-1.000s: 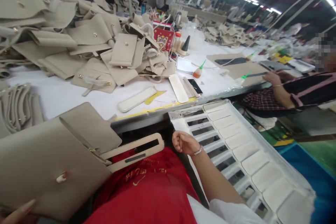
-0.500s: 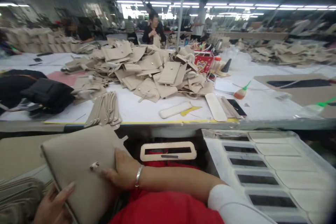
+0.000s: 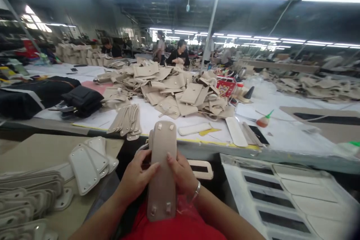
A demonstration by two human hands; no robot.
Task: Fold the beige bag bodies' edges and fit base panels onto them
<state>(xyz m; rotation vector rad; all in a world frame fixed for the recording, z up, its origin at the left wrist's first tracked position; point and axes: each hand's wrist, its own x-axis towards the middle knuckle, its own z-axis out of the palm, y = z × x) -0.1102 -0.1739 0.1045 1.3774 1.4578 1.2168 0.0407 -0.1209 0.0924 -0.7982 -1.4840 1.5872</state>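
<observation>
I hold a beige leather bag (image 3: pixel 162 172) turned bottom side up over my lap, its narrow base with small metal feet facing me. My left hand (image 3: pixel 137 175) grips its left edge with thumb across the base. My right hand (image 3: pixel 182 174), wearing a silver bracelet, grips the right edge the same way. A beige frame-shaped leather piece (image 3: pixel 203 169) lies just behind my right hand, partly hidden.
White oblong base panels (image 3: pixel 87 159) are stacked at my left. A rack of white panels (image 3: pixel 292 198) stands at my right. On the white table (image 3: pixel 281 135) lie a pile of beige bag parts (image 3: pixel 174 90), strap pieces (image 3: pixel 126 120), a glue bottle (image 3: pixel 263 120) and black bags (image 3: pixel 81 99). Other people work beyond.
The bag was flat on my lap with its front up; it has been turned so its base faces me, and both hands have shifted to its sides. My view has risen and swung left.
</observation>
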